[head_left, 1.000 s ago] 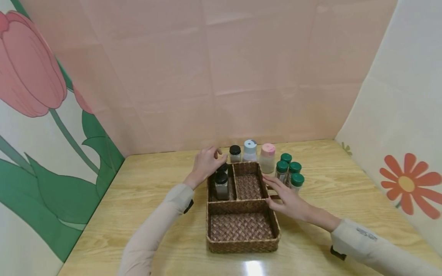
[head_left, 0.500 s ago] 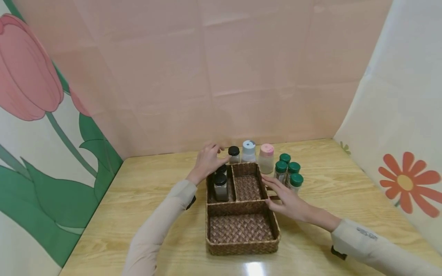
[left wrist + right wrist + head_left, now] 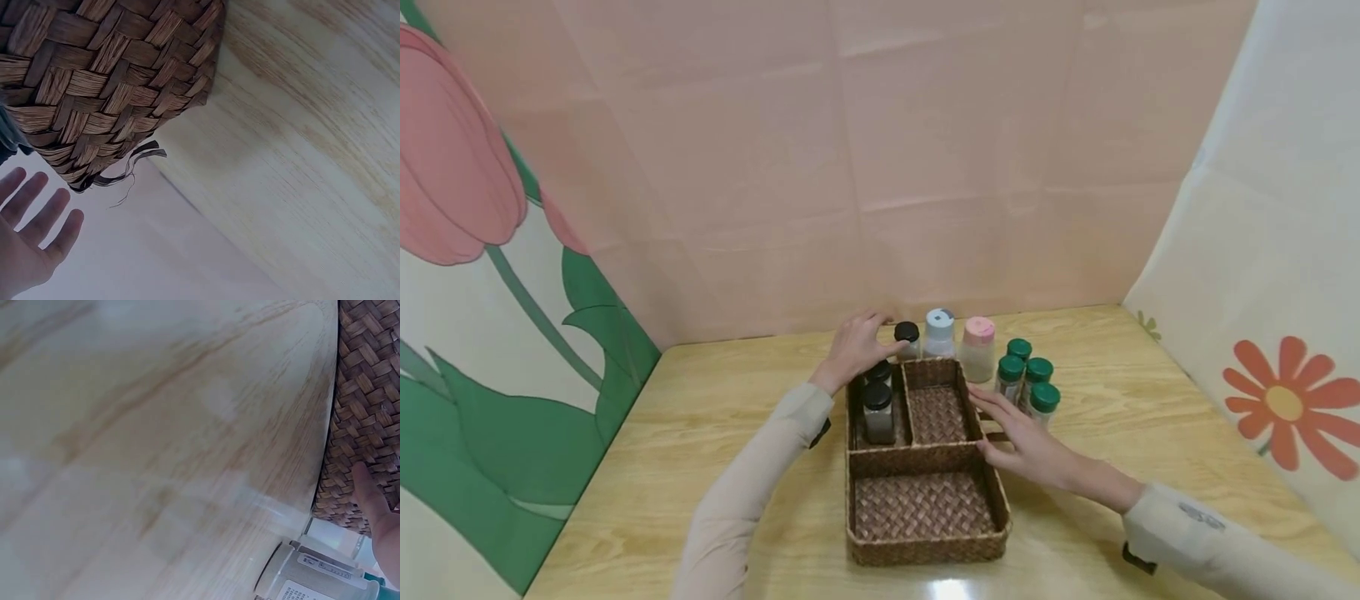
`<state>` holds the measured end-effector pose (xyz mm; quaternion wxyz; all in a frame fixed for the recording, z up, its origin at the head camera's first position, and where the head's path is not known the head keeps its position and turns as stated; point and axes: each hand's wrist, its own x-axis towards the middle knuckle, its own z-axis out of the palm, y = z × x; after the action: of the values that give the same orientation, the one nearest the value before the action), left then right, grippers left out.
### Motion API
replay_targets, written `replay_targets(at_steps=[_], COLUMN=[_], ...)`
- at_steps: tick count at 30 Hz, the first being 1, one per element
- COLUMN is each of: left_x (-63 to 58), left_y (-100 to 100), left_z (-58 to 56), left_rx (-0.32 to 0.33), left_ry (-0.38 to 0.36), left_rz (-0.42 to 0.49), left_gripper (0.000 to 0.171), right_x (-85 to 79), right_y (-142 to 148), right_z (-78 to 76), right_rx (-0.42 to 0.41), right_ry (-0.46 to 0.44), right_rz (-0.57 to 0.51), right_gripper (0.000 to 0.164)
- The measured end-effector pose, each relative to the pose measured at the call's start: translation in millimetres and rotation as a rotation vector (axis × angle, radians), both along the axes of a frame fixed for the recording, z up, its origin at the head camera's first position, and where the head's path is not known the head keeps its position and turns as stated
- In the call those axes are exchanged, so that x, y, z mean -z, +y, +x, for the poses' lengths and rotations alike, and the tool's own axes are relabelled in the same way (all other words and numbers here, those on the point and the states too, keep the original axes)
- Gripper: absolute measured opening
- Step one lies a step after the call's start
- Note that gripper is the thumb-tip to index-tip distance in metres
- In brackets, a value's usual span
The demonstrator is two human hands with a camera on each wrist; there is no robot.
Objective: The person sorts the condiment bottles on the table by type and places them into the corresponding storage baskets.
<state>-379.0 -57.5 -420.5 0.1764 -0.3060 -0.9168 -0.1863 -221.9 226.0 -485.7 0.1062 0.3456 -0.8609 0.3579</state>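
Observation:
My left hand (image 3: 856, 348) reaches over the back left corner of a brown woven basket (image 3: 925, 552). Its thumb and fingers are spread around the near side of a black-lidded jar (image 3: 907, 333) behind the basket, the thumb overlapping it. In the left wrist view the fingers (image 3: 62, 234) are extended and apart. Two black-lidded jars, the front one (image 3: 878, 417) and another (image 3: 877, 372) partly covered by the hand, stand in the basket's back left compartment. My right hand (image 3: 1030, 442) rests along the basket's right wall, a finger (image 3: 369, 490) lying against the weave.
Behind the basket stand a blue-lidded jar (image 3: 939, 329) and a pink-lidded jar (image 3: 978, 346). Several green-lidded spice jars, one at the front (image 3: 1044, 400), stand to the right near my right hand. All are on a wooden table (image 3: 1150, 417) against a pink backdrop (image 3: 850, 167).
My left hand has shifted slightly right, its fingers and thumb closer to the black-lidded jar behind the basket. The right hand stays at the basket's side.

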Motion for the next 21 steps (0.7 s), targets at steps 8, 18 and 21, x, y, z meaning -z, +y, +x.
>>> replay_targets(at_steps=[8, 18, 21], left_x=[-2.3, -3.0, -2.7], left_y=[2.8, 9.2, 10.6], left_z=[-5.0, -10.1, -12.3], left_rx=[-0.004, 0.033, 0.03], left_ry=[-0.118, -0.165, -0.168], left_rz=[0.025, -0.043, -0.053], left_gripper=[0.057, 0.063, 0.064], right_x=[2.1, 1.4, 0.9], right_y=[-1.2, 0.0, -0.4], right_z=[-1.7, -0.8, -0.9], right_rx=[0.028, 0.018, 0.011], right_ry=[0.08, 0.032, 0.018], right_rz=[0.043, 0.043, 0.036], right_gripper=[0.066, 0.066, 0.065])
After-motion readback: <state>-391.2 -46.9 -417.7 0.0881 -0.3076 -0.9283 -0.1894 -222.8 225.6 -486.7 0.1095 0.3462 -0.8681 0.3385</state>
